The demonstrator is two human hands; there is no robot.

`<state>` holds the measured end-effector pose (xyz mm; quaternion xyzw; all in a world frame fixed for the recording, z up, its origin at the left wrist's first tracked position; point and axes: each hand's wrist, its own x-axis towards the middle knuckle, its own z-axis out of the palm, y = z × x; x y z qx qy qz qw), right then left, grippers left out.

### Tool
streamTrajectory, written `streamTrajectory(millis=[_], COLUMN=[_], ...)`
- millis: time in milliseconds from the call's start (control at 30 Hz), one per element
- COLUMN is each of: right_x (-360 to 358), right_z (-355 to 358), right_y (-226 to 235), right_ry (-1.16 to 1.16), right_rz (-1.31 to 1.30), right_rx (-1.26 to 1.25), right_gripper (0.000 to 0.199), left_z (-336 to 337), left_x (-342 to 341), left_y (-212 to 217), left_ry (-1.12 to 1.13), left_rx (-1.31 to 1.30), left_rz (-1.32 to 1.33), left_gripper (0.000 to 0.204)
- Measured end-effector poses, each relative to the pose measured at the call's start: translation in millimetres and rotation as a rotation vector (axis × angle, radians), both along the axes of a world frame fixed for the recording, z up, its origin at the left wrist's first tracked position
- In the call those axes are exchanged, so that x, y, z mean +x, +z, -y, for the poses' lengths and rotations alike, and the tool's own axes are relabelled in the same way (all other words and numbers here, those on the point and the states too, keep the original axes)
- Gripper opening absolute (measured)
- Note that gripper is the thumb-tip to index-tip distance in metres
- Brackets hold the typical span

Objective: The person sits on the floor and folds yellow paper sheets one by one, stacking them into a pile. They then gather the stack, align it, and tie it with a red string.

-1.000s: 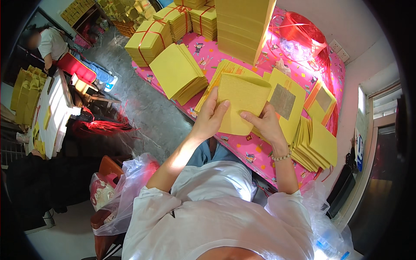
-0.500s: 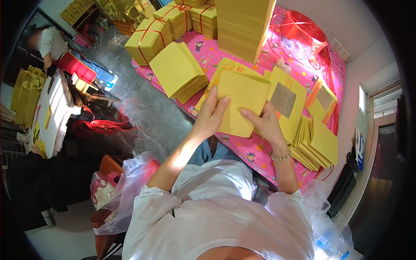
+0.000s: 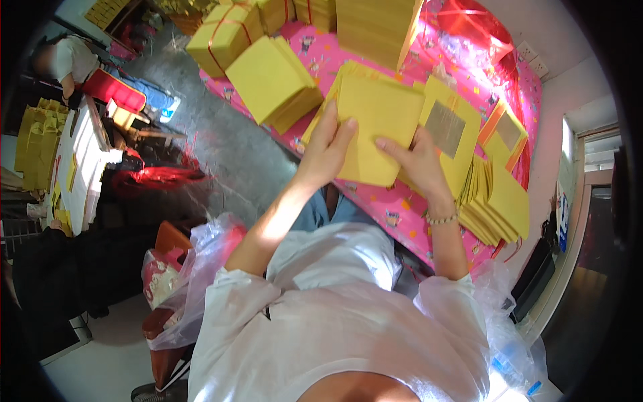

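Between my two hands is a small stack of yellow paper, held up above the pink patterned tabletop. My left hand grips its left edge, thumb lying on the front face. At the right edge my right hand, with a beaded bracelet below it, pinches the paper with its thumb in front. Just behind lies more yellow paper, partly hidden by what I hold. Nearest to my right hand is a yellow sheet with a grey square, beside a fanned pile of folded yellow paper.
A loose yellow stack sits left of my hands, with red-tied bundles behind it. A tall yellow block stands at the back. Red strands lie far right. Left, a person sits by another table.
The paper's top, curved over before, now lies flatter between my hands. Both hands still hold it. The whole view has shifted, so the table appears higher.
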<state>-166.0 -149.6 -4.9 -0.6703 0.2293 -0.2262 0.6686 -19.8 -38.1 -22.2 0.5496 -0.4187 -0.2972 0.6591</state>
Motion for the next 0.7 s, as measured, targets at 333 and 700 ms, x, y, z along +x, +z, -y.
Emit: streamTrajectory(millis=[333, 700], right_x=[10.4, 27.6], right_z=[-4.8, -12.7], right_y=[2.8, 6.5], right_ry=[0.044, 0.13], right_rz=[0.058, 0.005], right_rx=[0.091, 0.113], right_gripper=[0.041, 0.041], left_z=[-7.3, -25.4], left_x=[1.3, 11.4], left_y=[13.2, 22.4], left_ry=[-0.019, 0.113], left_rx=[-0.07, -0.075], left_rz=[-0.184, -0.198], left_gripper=[0.026, 0.02])
